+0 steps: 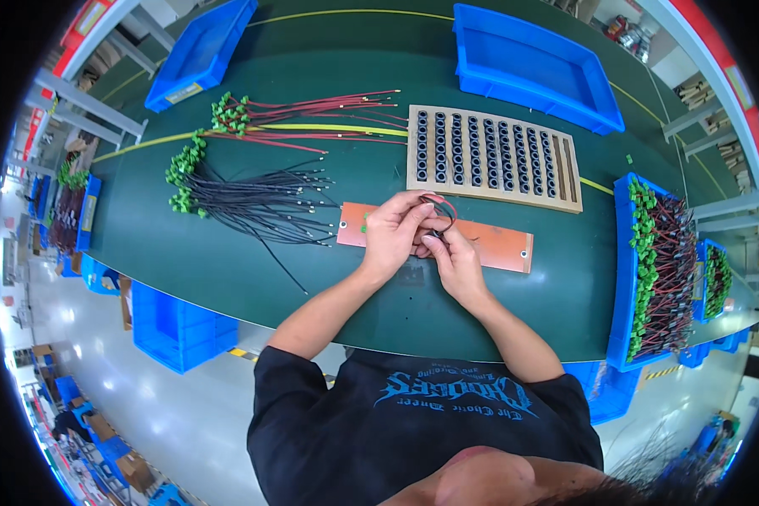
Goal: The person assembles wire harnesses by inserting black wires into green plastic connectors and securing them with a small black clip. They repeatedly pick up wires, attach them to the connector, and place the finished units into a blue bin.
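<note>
Over an orange-brown board (pixel 502 247) with a screw near each end, my two hands meet, fingers closed. My left hand (pixel 388 238) pinches a thin cable near a red wire (pixel 453 211), which loops up between the hands. In the fingers of my right hand (pixel 459 263) is a small black part (pixel 435 234), mostly covered, so its exact kind cannot be made out. A bit of green connector (pixel 364 226) shows beside my left hand. Just beyond the board, a wooden rack (pixel 573 196) holds rows of black round-holed parts (pixel 490 152).
To the left lie black wires (pixel 253 198) and red wires (pixel 329 105) with green connectors (pixel 185 173). A blue bin (pixel 622 278) of red and black wired connectors stands at the right. Blue trays (pixel 535 63) sit along the far side of the green table (pixel 185 270).
</note>
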A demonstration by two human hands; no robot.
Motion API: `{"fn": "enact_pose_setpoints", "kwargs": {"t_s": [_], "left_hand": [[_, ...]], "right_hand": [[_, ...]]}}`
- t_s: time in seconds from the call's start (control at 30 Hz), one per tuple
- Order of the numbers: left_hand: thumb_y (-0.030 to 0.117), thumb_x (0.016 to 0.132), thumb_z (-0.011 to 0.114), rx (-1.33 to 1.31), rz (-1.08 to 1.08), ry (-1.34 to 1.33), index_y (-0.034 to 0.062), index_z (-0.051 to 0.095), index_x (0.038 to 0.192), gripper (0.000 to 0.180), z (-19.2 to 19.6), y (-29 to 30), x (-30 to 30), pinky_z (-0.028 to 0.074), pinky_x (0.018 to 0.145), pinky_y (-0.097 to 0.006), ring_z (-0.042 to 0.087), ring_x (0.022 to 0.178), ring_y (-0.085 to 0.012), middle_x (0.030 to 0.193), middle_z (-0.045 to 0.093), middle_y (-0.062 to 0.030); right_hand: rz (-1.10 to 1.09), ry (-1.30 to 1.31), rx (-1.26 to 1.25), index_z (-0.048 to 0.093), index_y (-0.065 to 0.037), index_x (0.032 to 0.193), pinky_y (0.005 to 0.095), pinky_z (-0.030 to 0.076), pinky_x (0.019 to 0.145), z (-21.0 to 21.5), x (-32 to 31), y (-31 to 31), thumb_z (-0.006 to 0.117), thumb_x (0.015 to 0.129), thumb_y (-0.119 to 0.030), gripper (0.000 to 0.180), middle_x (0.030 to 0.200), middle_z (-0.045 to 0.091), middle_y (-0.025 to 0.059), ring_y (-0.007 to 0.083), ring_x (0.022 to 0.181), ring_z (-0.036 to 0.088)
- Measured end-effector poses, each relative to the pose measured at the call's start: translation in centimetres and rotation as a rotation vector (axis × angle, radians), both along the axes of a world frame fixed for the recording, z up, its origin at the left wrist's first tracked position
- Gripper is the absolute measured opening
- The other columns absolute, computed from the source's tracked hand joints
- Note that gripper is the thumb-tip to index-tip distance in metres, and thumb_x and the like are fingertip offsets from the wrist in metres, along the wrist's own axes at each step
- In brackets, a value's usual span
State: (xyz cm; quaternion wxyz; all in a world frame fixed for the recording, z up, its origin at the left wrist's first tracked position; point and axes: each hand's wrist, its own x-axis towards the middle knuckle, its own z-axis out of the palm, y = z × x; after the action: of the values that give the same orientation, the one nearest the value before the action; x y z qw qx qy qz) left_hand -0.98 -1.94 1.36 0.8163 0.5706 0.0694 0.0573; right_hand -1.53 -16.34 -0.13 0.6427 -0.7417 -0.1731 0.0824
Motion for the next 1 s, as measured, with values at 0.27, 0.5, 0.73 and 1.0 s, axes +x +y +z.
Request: {"fn": "enact_pose_setpoints", "kwargs": {"t_s": [0.27,0.5,0.73,1.0], "left_hand": [[-0.006,0.096,0.063,0.242,0.104,-0.262,-0.0028,0.069,0.105,0.011,-3.4,0.2,0.7,0.058,0.079,-0.026,0.068,0.091,-0.0118,0.106,0.066,-0.0070],[-0.003,0.095,0.067,0.110,0.163,-0.155,-0.0037,0.069,0.102,0.008,-2.5,-0.3,0.5,0.057,0.079,-0.027,0.069,0.088,-0.0137,0.099,0.064,-0.0075],[-0.004,0.094,0.069,0.163,0.178,-0.206,-0.0039,0.069,0.102,0.009,-2.9,-0.2,0.8,0.058,0.081,-0.027,0.069,0.089,-0.0140,0.099,0.064,-0.0077],[-0.003,0.095,0.068,0.099,0.186,-0.213,-0.0036,0.069,0.104,0.009,-3.1,-0.3,0.7,0.059,0.082,-0.027,0.069,0.092,-0.0141,0.101,0.064,-0.0074]], "right_hand": [[0.084,0.041,-0.197,0.065,0.002,0.113,0.0331,0.056,0.071,3.0,0.2,-0.5,0.066,0.097,-0.004,0.017,0.091,0.070,0.0095,0.0198,0.078,0.068],[-0.118,-0.404,-0.499,0.071,0.000,0.109,0.0364,0.050,0.074,5.1,3.4,-3.3,0.070,0.095,-0.014,0.020,0.093,0.069,0.0112,0.0252,0.086,0.065],[-0.086,0.295,0.016,0.064,0.005,0.122,0.0260,0.052,0.085,2.0,5.0,-4.9,0.065,0.102,-0.015,0.028,0.104,0.071,0.0068,0.0123,0.092,0.066],[-0.069,0.274,0.036,0.064,0.004,0.122,0.0256,0.052,0.084,1.6,5.0,-5.1,0.064,0.103,-0.015,0.027,0.103,0.073,0.0088,0.0121,0.093,0.067]]}}
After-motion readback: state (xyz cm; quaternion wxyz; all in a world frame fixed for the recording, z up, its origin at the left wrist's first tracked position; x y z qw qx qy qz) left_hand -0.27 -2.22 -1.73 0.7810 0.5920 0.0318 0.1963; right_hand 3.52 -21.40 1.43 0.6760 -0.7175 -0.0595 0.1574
